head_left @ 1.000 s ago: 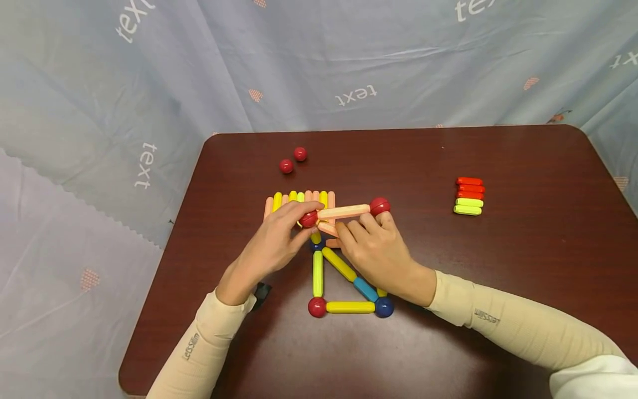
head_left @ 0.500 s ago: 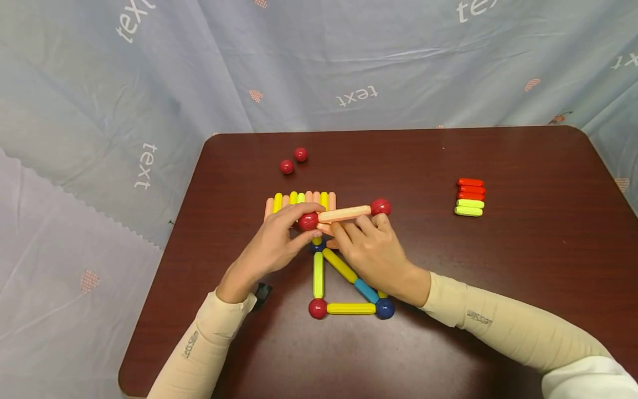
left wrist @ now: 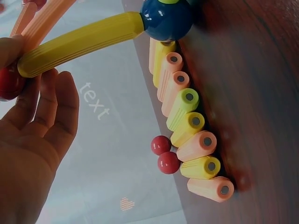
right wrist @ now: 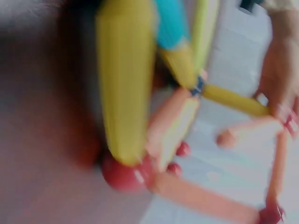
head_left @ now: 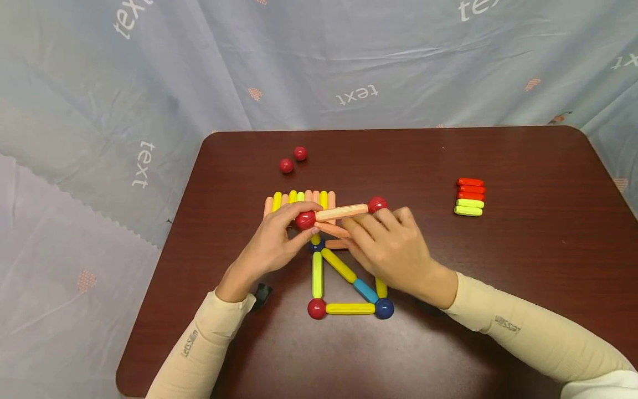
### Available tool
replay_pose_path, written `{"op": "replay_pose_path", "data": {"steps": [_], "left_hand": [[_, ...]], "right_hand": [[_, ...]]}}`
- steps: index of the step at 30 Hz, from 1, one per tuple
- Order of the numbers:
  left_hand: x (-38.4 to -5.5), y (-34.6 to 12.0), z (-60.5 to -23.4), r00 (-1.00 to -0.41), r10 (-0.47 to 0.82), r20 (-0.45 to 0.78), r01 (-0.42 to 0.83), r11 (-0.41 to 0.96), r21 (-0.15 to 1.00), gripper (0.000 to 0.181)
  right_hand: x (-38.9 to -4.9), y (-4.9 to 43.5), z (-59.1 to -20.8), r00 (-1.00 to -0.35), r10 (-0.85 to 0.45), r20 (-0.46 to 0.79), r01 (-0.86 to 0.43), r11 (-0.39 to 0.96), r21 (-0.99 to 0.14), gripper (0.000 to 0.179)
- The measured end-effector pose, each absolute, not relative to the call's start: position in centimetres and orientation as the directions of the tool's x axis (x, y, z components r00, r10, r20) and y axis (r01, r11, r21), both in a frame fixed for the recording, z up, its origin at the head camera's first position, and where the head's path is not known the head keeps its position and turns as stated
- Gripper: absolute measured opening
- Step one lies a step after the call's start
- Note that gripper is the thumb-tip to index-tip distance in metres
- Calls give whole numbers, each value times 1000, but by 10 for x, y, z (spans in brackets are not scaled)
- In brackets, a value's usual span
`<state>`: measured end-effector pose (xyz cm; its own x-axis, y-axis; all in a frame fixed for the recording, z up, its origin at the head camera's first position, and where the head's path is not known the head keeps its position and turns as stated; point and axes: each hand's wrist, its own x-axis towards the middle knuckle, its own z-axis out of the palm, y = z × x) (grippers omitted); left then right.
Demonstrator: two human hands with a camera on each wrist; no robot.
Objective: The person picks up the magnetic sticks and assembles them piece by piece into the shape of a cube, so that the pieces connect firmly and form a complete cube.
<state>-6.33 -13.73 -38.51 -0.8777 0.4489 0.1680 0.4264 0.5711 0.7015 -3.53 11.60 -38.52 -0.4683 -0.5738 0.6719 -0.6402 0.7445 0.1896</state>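
My left hand (head_left: 271,238) pinches a red ball (head_left: 305,220) between thumb and fingers. From that ball a yellow magnetic rod (left wrist: 84,44) runs down to a blue ball (left wrist: 167,18). A peach rod (head_left: 341,212) links it to a second raised red ball (head_left: 377,205). Another peach rod (head_left: 332,229) slants from the held ball; its far end sticks out free in the right wrist view. My right hand (head_left: 391,246) is beside that end, fingers loosely bent. On the table, rods and balls form a square with a yellow-and-blue diagonal (head_left: 339,266). The right hand hides one corner.
A row of peach and yellow rods (left wrist: 196,144) lies behind the frame. Two loose red balls (head_left: 286,165) sit farther back. Several short red and lime rods (head_left: 469,197) are stacked at the right. A small black object (head_left: 261,295) is by the left wrist.
My right hand has drawn back to the right from the slanting peach rod, showing more of it. The left hand keeps its hold on the red ball, almost unmoved.
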Motion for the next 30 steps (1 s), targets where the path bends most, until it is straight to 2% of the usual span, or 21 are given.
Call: {"op": "replay_pose_path", "data": {"steps": [1, 3, 6, 8, 12, 16, 21, 26, 28, 30], "left_hand": [[-64, -137, -385, -876, 451, 169, 429, 572, 699, 47], [-65, -138, -384, -877, 450, 169, 430, 579, 692, 46], [-65, -138, -384, -885, 438, 159, 416, 590, 692, 46], [-65, -138, -385, -889, 433, 150, 406, 593, 696, 45], [-66, -137, -385, -887, 438, 149, 407, 585, 701, 43], [-67, -137, -384, -888, 433, 157, 410, 589, 697, 44], [-67, -138, -389, -895, 422, 147, 396, 597, 697, 43], [-68, -136, -390, -889, 424, 173, 414, 586, 696, 41], [-69, -135, -389, -887, 425, 181, 421, 582, 696, 40], [-70, -135, -389, -886, 425, 187, 425, 581, 694, 39]], "right_hand": [[-37, 122, -380, -502, -546, 671, -640, 756, 137, 39], [-44, 134, -370, -609, -492, 622, -620, 784, 12, 47], [-53, 146, -362, -769, -436, 467, -556, 818, -151, 53], [-55, 150, -363, -821, -435, 369, -530, 821, -213, 51], [-51, 154, -367, -831, -448, 330, -536, 804, -259, 44], [-47, 153, -369, -813, -451, 368, -555, 791, -258, 46], [-46, 158, -366, -825, -452, 339, -550, 782, -293, 49], [-56, 196, -368, -865, -342, 368, -481, 777, -407, 39], [-62, 221, -375, -890, -288, 355, -424, 809, -407, 31], [-68, 246, -387, -924, -255, 286, -350, 865, -360, 26]]}}
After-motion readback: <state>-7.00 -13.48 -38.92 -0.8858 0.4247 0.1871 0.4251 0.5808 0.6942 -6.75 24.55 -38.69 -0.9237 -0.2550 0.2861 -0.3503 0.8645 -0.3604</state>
